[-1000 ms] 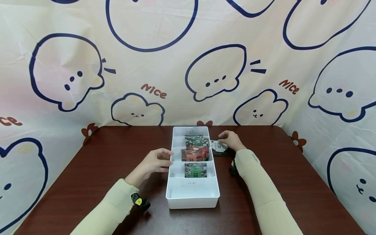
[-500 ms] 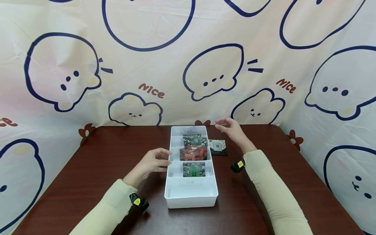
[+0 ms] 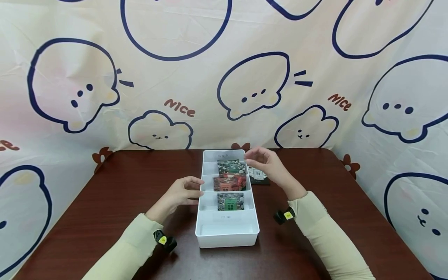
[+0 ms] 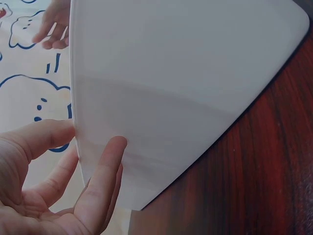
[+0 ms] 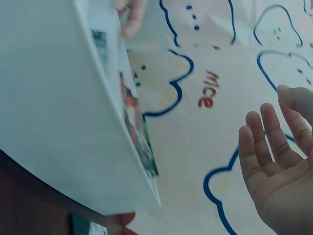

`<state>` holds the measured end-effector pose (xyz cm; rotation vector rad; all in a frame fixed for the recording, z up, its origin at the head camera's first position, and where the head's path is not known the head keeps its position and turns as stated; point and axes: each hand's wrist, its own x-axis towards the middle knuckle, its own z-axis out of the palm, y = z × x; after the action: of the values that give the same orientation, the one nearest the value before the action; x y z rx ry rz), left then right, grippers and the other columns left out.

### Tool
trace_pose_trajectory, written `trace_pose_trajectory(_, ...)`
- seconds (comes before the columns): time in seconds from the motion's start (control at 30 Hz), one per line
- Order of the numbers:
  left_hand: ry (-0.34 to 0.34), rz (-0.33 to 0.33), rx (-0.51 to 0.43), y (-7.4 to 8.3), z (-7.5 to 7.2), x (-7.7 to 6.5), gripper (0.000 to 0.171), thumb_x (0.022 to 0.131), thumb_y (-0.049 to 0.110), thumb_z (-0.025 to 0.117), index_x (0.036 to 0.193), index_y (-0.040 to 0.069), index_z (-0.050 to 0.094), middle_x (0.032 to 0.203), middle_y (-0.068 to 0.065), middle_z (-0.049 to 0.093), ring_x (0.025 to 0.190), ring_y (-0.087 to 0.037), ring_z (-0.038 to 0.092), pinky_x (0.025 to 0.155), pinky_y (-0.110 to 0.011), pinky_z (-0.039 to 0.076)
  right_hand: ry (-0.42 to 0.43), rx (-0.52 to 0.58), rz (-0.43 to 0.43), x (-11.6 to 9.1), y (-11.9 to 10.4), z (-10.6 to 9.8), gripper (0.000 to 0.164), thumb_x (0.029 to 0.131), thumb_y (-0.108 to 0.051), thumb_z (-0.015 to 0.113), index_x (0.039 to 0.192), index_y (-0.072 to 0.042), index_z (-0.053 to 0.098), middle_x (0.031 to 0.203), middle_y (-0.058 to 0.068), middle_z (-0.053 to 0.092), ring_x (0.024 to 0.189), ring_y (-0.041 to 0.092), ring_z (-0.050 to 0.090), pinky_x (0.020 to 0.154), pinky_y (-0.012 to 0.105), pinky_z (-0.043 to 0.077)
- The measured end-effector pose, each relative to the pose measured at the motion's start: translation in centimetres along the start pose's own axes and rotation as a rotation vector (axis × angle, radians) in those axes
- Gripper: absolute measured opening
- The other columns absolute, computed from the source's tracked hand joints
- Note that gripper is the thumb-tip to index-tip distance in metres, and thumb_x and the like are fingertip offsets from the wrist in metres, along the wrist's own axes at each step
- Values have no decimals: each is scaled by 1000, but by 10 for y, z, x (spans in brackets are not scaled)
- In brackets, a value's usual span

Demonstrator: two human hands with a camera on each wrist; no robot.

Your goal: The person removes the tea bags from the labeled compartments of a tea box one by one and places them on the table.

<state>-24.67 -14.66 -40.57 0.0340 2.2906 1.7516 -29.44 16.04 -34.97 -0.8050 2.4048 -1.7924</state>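
A long white divided box [image 3: 227,229] stands in the middle of the table. In its compartments are a packet with a green label [image 3: 230,202], a red packet [image 3: 230,183] and a dark green packet [image 3: 231,167]. My left hand [image 3: 179,193] touches the box's left side; the left wrist view shows fingertips at the rim and one finger [image 4: 108,161] against the outer wall. By the far right rim hovers my right hand [image 3: 268,166], holding nothing, its fingers loosely bent in the right wrist view. Behind and below it lies a black-and-white packet [image 3: 257,176], partly hidden.
The dark red-brown table [image 3: 157,167] extends to both sides of the box. A patterned curtain [image 3: 210,89] hangs behind it. The box's nearest compartment is the largest and has characters written on its divider.
My right hand lifted off the black-and-white packet without taking it, rose, then came down leftward to the box's right rim. My left hand stayed on the box.
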Motion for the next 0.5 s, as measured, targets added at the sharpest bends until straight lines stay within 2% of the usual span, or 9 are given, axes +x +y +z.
trace_pose_trajectory(0.1, -5, 5, -2, 0, 0, 0, 44, 85, 9, 72, 126, 1, 56, 126, -26, 53, 93, -24, 65, 81, -48, 58, -32, -23, -3, -5, 2, 9, 25, 92, -22, 67, 111, -7, 64, 114, 17, 63, 100, 23, 62, 86, 28, 53)
trace_pose_trajectory(0.3, -4, 5, -8, -1, 0, 1, 45, 85, 9, 72, 126, 1, 55, 125, -26, 53, 94, -25, 66, 81, -48, 58, -119, -56, 17, -8, 15, 21, 23, 91, -23, 68, 109, -8, 66, 109, 11, 65, 99, 22, 62, 90, 38, 53)
trace_pose_trajectory(0.5, 4, -2, -3, 0, 0, 1, 43, 86, 8, 72, 125, 1, 57, 125, -26, 53, 93, -25, 65, 81, -48, 58, -186, -93, 52, -8, 25, 28, 26, 92, -23, 67, 111, -5, 66, 111, 10, 65, 99, 22, 62, 92, 41, 54)
